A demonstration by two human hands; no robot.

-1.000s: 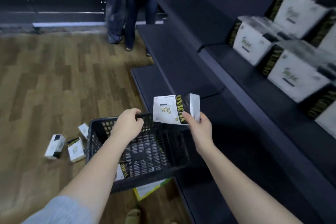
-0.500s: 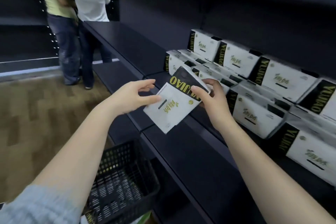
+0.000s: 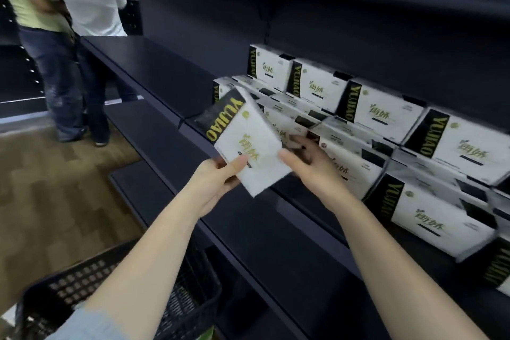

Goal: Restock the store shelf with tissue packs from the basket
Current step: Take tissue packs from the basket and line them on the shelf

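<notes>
A tissue pack [image 3: 249, 143] is held tilted in front of the shelf [image 3: 154, 74], near the left end of the stocked packs [image 3: 386, 124]. It is gripped at its near left edge by the left hand [image 3: 218, 176], thumb on its face, and at its right edge by the right hand [image 3: 309, 163], fingers behind it. The packs are set in stepped rows on the right. A basket [image 3: 82, 276] is seen at bottom left; its contents cannot be told. Two people [image 3: 69, 8] are seen far left.

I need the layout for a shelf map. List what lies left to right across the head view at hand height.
Two standing people → left hand → held white tissue pack with black YUJIAO band → right hand → stacked white tissue packs on the dark shelf.
</notes>
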